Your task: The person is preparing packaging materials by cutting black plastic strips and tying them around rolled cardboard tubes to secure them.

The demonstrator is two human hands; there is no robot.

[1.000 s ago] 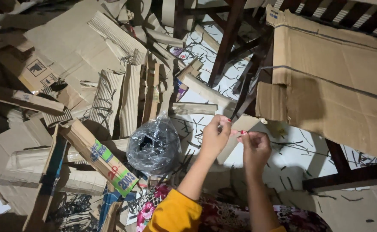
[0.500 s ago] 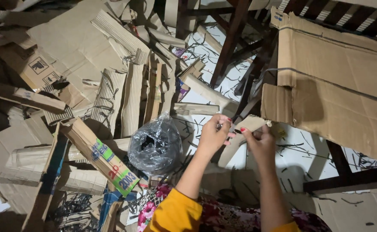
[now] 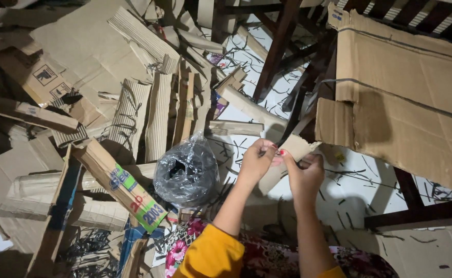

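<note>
My left hand (image 3: 257, 160) and my right hand (image 3: 305, 172) meet in the middle of the view. Together they pinch a thin dark strip (image 3: 291, 117) that runs up and away from the fingertips. Behind the hands lies a bent piece of brown cardboard (image 3: 294, 149), and I cannot tell whether the right hand touches it. A clear plastic bag full of dark strips (image 3: 187, 174) sits just left of my left hand. My sleeves are yellow.
Torn and folded cardboard pieces (image 3: 133, 103) are heaped on the left. A large flattened carton (image 3: 406, 98) leans at the right over dark wooden chair legs (image 3: 277, 46). Thin dark strips litter the white floor (image 3: 360, 190). A printed cardboard strip (image 3: 128, 188) lies at lower left.
Both hands have drifted slightly down and closer together, keeping their pinch on the thin strip. The piles around them have not moved.
</note>
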